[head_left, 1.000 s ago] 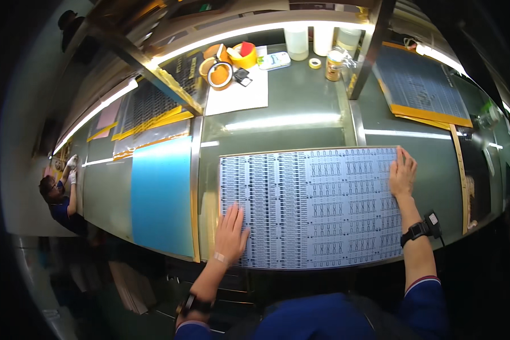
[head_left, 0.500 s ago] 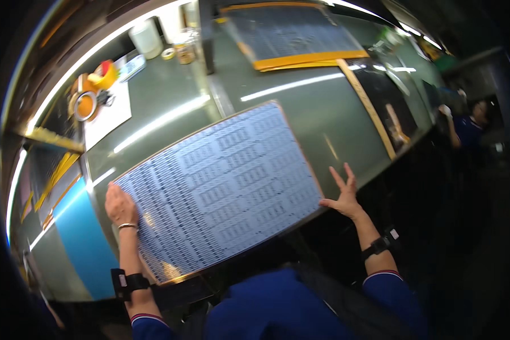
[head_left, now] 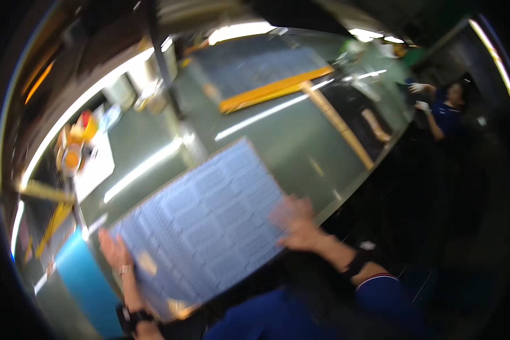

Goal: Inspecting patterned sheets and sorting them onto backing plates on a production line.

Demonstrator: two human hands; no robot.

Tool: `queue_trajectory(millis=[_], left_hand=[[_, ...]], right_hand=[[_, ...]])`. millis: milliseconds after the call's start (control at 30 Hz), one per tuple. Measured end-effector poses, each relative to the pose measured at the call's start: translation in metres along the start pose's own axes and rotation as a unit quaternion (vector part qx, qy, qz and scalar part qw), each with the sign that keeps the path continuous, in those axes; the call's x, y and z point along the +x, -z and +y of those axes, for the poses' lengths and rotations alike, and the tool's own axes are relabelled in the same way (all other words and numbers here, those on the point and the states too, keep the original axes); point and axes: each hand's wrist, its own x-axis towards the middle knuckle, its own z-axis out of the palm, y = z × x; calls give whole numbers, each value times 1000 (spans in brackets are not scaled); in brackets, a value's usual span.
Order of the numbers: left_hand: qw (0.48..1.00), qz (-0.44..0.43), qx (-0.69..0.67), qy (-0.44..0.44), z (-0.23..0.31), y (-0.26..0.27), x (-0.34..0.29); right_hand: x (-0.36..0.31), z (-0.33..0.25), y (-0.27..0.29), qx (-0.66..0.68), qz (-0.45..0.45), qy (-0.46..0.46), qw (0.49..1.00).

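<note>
While the patterned blue-grey panel [head_left: 209, 207] lies angled on the green worktop [head_left: 280, 139], left hand [head_left: 115, 251] is at its left edge, fingers close together; right hand [head_left: 296, 222] is at the right edge, blurred, fingers seem spread. 1 bright-blue sheet [head_left: 86, 280] sits further left.

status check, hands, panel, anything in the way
Left hand at left edge, right hand blurred at right edge. Patterned panel slanted over green table. Blue sheet to its left; no obstruction visible on panel.
</note>
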Motion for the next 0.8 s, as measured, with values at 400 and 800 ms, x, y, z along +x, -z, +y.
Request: queue_trajectory(millis=[400,800], left_hand=[[998,44,15,-49,26,67,-42],[987,-6,-54,-149,-20,67,-216]], right_hand=[[181,52,-24,-35,198,-127,971],[-42,3,-62,-47,142,-174,973]])
